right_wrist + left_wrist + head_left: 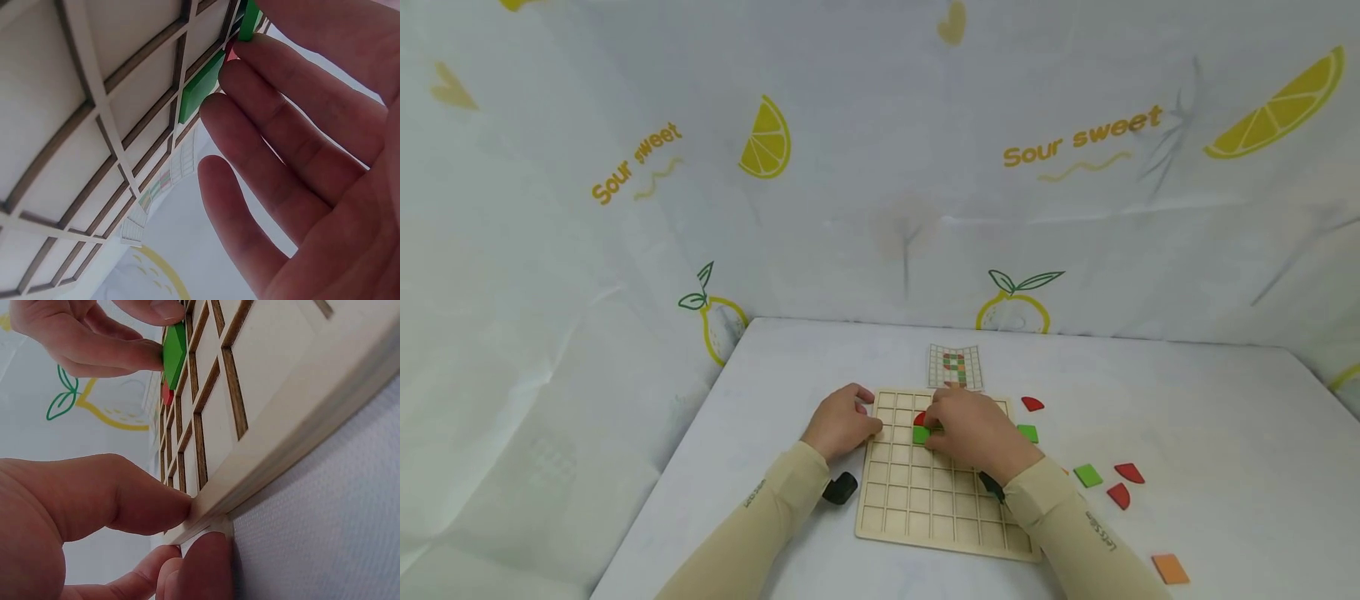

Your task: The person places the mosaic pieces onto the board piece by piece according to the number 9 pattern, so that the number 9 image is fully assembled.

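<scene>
Head view, left to right: my left hand (842,423) braces the board (925,500) at its left edge, thumb and curled fingers pinching the rim. My right hand (973,433) sits over the upper cells, fingertips (147,359) nipping a green tile (174,353) on edge as it tips into a cell beside a red piece (167,395). I judge the tile light, stiff and smooth, best held by its thin sides. Spare tiles (1087,476) lie to the right.
</scene>
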Motion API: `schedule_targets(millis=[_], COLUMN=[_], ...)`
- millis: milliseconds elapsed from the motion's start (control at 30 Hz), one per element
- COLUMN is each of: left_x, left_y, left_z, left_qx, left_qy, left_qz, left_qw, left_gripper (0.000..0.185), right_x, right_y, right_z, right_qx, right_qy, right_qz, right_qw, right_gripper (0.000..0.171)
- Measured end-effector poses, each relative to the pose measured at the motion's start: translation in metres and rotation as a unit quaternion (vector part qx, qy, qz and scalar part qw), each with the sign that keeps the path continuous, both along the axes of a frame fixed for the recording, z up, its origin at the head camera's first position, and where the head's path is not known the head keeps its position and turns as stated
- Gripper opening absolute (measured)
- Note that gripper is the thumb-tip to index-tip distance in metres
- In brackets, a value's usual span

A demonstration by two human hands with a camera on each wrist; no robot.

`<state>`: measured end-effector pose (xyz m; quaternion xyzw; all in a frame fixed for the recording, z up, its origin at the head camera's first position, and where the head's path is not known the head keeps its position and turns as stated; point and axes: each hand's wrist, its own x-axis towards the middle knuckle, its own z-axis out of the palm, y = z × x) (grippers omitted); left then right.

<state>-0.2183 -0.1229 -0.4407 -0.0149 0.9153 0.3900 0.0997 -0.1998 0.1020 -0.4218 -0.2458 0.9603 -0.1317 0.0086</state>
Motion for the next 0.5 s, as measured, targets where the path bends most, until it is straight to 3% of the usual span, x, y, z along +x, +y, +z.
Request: schedule_targets(millis=[500], left_x=[-0.0006], left_y=[0.0001], left_z=[0.0027], left_qx=[-0.006], left_qy=[-0.001], left_qz=[-0.002], left_qw=[1.0], left_gripper=[0.041], right_x=[-0.0046], right_y=[-0.0014], right_z=[-0.0024], right_qx=[0.006], right_qy=[-0.005], right_qz=[-0.009], right_qw=[1.0], right_gripper=[0.018])
